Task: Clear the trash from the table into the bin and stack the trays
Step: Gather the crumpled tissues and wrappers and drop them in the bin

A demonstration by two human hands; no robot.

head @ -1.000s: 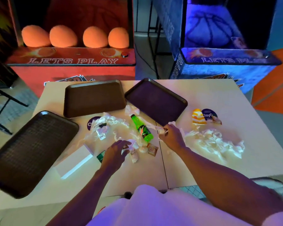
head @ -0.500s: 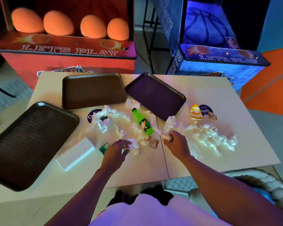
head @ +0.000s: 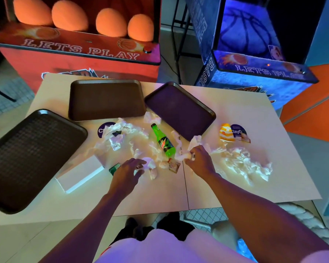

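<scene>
Three dark brown trays lie on the pale table [head: 254, 177]: one at the left [head: 30, 156], one at the back middle [head: 106, 99], one tilted right of it [head: 180, 109]. Crumpled napkins and wrappers [head: 125, 137] litter the middle around a lying green soda bottle [head: 162, 141]. My right hand [head: 199, 160] grips a wad of white napkin [head: 195, 143] just right of the bottle. My left hand [head: 127, 171] rests with curled fingers on small crumpled wrappers [head: 150, 166]. More crumpled napkins [head: 243, 164] lie at the right.
A white box [head: 80, 173] and a small green packet [head: 114, 168] sit left of my left hand. A yellow wrapper [head: 226, 132] lies on a purple round sticker [head: 238, 130]. Two arcade basketball machines [head: 80, 52] stand behind the table. A rope-rimmed basket [head: 308, 221] is at lower right.
The camera pulled back and rose. My right hand shifted slightly toward me and right with the napkin wad. My left hand stayed over the small wrappers.
</scene>
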